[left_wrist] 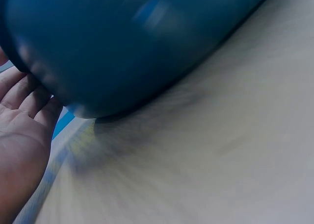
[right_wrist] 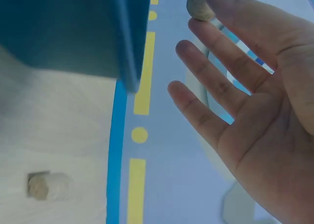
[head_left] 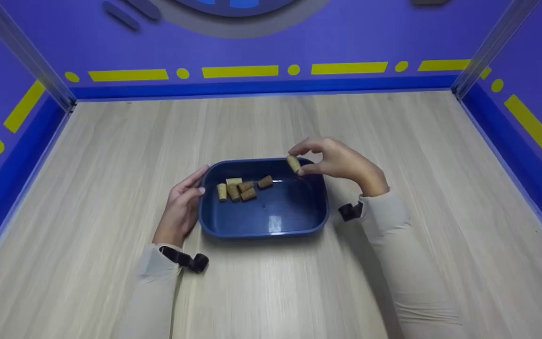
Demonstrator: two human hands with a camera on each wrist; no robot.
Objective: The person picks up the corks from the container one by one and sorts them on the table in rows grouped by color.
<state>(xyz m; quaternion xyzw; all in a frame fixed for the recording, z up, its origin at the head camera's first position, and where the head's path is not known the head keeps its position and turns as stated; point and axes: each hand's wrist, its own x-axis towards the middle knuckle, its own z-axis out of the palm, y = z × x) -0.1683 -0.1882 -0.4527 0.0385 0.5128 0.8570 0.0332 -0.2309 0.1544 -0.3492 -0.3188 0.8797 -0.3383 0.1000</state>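
A dark blue rectangular tub (head_left: 275, 207) sits on the table, with several short tapered corks (head_left: 222, 192) gathered at its left end. My left hand (head_left: 181, 205) holds the tub's left side, thumb at the rim and fingers along the outer wall; the left wrist view shows those fingers (left_wrist: 34, 99) against the tub wall (left_wrist: 122, 52). Over the far right corner, my right hand (head_left: 341, 162) pinches another cork (head_left: 293, 164) between thumb and index finger. In the right wrist view that cork (right_wrist: 198, 6) is at the top edge, and the other fingers (right_wrist: 196, 111) are spread.
A light wood-grain table (head_left: 125, 141) runs to blue walls (head_left: 233, 52) with yellow marks. In the right wrist view, a small blurred brownish round-ended object (right_wrist: 44, 186) is on the table. Black wrist cameras (head_left: 199, 262) project from both sleeves.
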